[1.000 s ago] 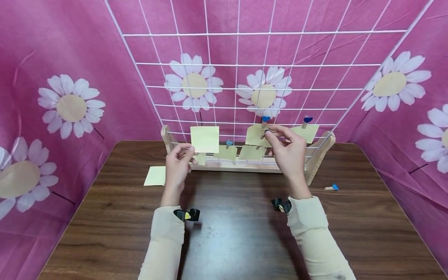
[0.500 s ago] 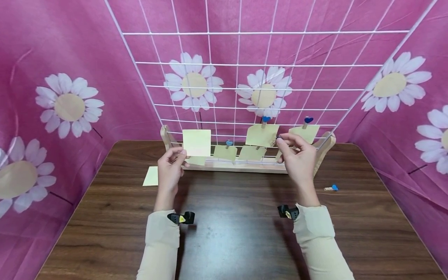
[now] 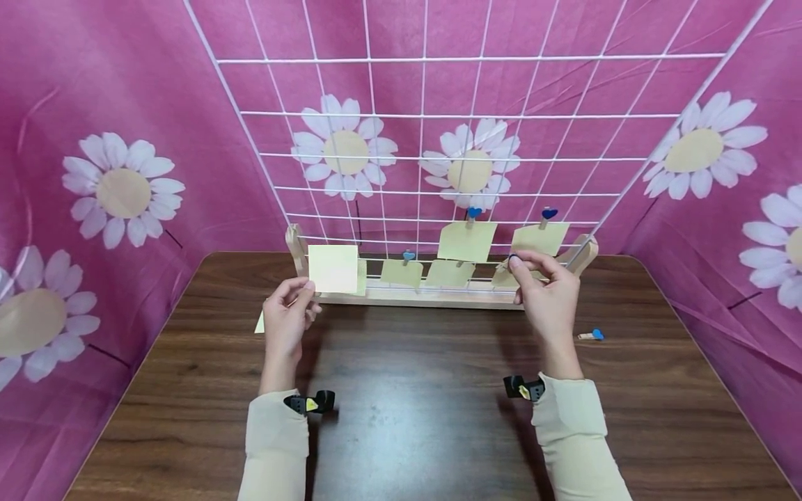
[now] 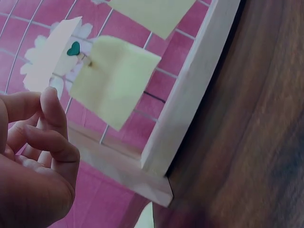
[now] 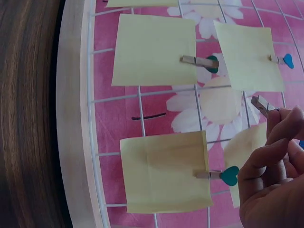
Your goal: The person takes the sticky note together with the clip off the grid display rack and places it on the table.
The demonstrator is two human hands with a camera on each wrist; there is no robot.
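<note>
In the head view my left hand (image 3: 289, 327) pinches a pale yellow sticky note (image 3: 333, 268) by its lower right corner area, holding it up before the left end of a white wire grid (image 3: 424, 158). My right hand (image 3: 550, 303) pinches a small wooden clothespin (image 5: 261, 104) between thumb and fingers, close to the grid's lower right part. The clothespin's jaws point away from the fingertips in the right wrist view. Several yellow notes hang on the grid by heart-topped clothespins, among them an upper note (image 3: 466, 241) and one beside it (image 3: 540, 239).
A spare clothespin with a blue heart (image 3: 591, 335) lies on the brown table (image 3: 401, 403) at right. Behind my left hand shows the edge of another yellow paper (image 3: 259, 323). The grid stands in a wooden base (image 3: 413, 300) before a pink flowered cloth (image 3: 238, 209).
My left hand has moved left and down with the sticky note. The right hand, with its clothespin, has moved right and down, away from the upper middle note.
</note>
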